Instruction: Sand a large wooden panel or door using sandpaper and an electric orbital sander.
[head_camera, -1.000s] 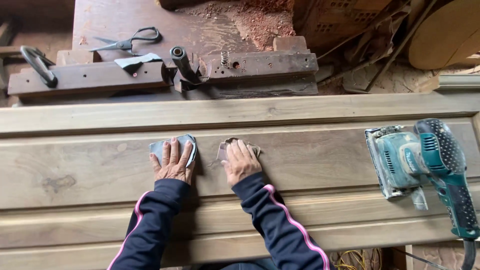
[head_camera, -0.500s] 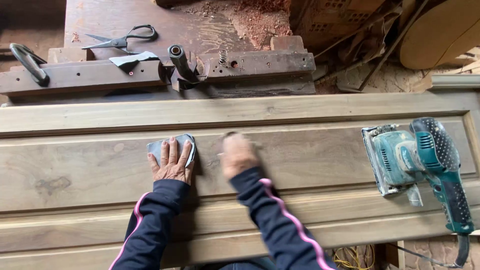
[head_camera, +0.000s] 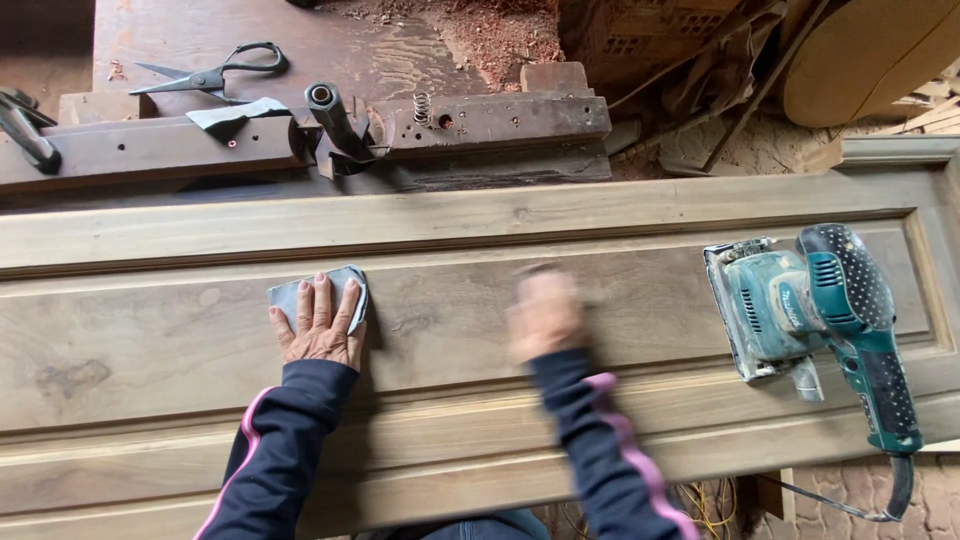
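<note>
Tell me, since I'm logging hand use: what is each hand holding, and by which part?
The left hand presses flat on a grey sheet of sandpaper, fingers spread over its middle, against the wooden panel. The right hand is blurred; its hold cannot be told.

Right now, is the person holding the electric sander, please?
No, the teal sander lies untouched on the wooden panel, apart from the right hand.

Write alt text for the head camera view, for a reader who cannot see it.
A person's left hand lies flat on a grey sheet of sandpaper on a long wooden panel, while the right hand is motion-blurred on the wood. A teal power sander rests at the right; scissors lie behind.
</note>
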